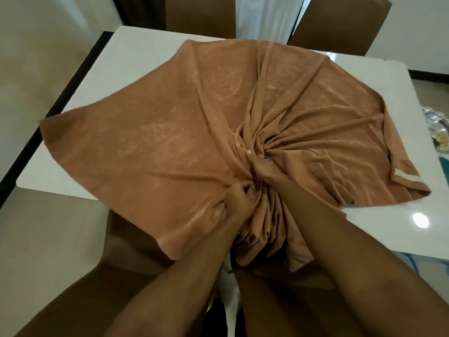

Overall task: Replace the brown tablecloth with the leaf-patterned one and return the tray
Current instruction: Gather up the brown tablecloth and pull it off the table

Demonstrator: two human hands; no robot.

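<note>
The brown tablecloth lies bunched on the white table, its folds drawn toward the near edge and a gathered part hanging off it. My left hand grips a fistful of the cloth at the near edge. Just beyond it, my right hand clutches the knot of pleats where the folds meet. A pale label shows on the cloth's right corner. I see no leaf-patterned cloth and no tray.
Two brown chairs stand at the far side of the table. A brown chair seat sits below the near edge. Shiny wrapped items lie at the right border. A dark strip runs along the table's left side.
</note>
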